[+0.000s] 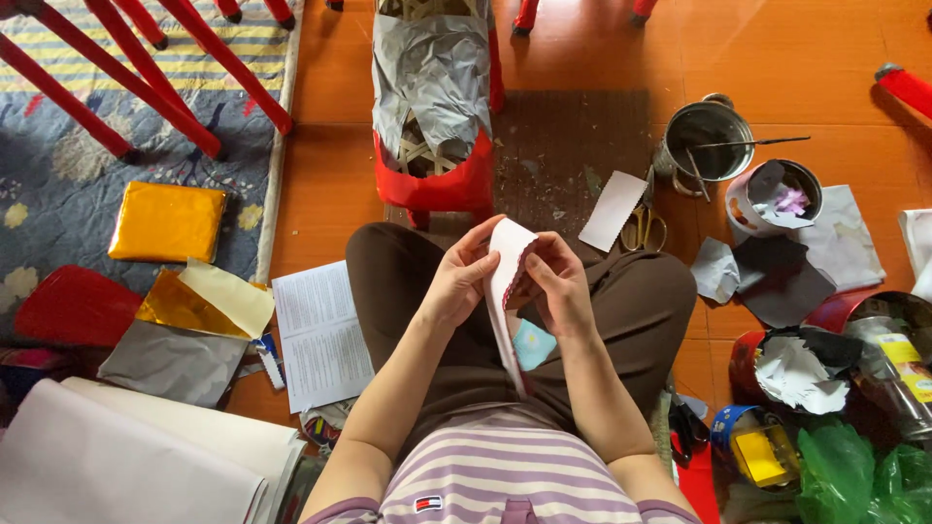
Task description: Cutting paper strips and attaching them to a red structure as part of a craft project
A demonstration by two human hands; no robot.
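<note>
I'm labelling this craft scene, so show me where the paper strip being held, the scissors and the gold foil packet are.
paper strip (507,260), head view, on its white upper fold between the hands.
scissors (643,229), head view, on the yellow handles.
gold foil packet (167,222), head view, on the middle of its shiny face.

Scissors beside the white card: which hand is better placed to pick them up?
Probably the right hand: the scissors lie on the floor on its side, while the left hand would have to cross the paper strip both hands hold.
</note>
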